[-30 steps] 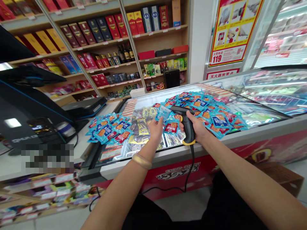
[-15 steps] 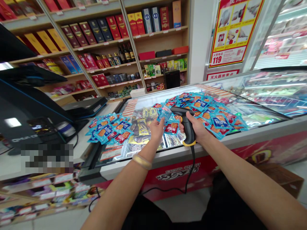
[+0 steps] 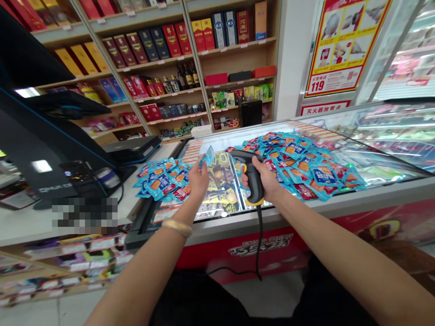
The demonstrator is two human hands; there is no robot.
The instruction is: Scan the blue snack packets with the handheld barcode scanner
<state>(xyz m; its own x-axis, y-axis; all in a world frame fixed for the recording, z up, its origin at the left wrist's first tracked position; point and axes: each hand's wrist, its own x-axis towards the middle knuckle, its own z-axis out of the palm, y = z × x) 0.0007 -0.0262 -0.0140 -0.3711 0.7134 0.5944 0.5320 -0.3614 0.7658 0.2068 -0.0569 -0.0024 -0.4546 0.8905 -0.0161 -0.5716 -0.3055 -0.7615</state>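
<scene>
A small blue snack packet (image 3: 208,155) is pinched in the fingers of my left hand (image 3: 199,177), above the glass top of a freezer chest. My right hand (image 3: 264,178) grips a black and yellow barcode scanner (image 3: 254,181), its head pointing left and its cable hanging down over the chest's front. To the right of the scanner a large heap of blue and red snack packets (image 3: 299,156) lies on the glass. Left of my left hand is a smaller pile of the same packets (image 3: 163,179).
A dark checkout terminal (image 3: 44,145) stands on the counter at left. Yellow-wrapped goods (image 3: 222,181) show through the freezer glass (image 3: 248,140). The scanner cable (image 3: 258,244) loops below the chest edge. Shelves with boxes and bottles (image 3: 186,77) line the back.
My left hand has moved left, away from the scanner, with the packet in it. The right hand with the scanner has shifted slightly left in view, and the view itself has swung a little.
</scene>
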